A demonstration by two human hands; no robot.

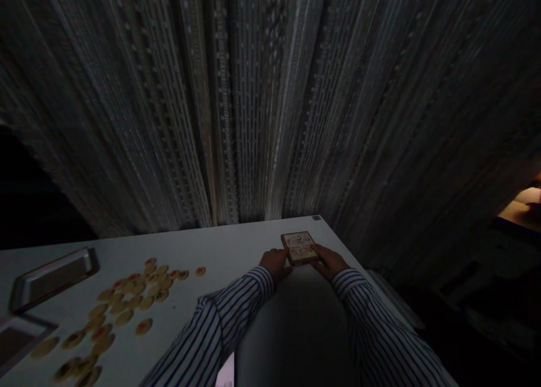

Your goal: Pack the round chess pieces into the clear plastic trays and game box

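A small flat box [298, 241] with brown edges and a pale printed top is held between my two hands near the far right part of the white table [236, 246]. My left hand [274, 262] grips its left side with curled fingers. On the other side, my right hand [330, 261] has the thumb over the right edge and the fingers beneath. Whether the box rests on the table or is slightly raised, I cannot tell. The finer print on its top is too dim to read.
Many round wooden game pieces [124, 317], some with red or dark marks, are scattered over the table's left half. Two shallow rectangular trays [54, 281] lie at the far left. A lit phone-like screen [226, 370] shows at the near edge. A striped curtain [249, 122] hangs behind.
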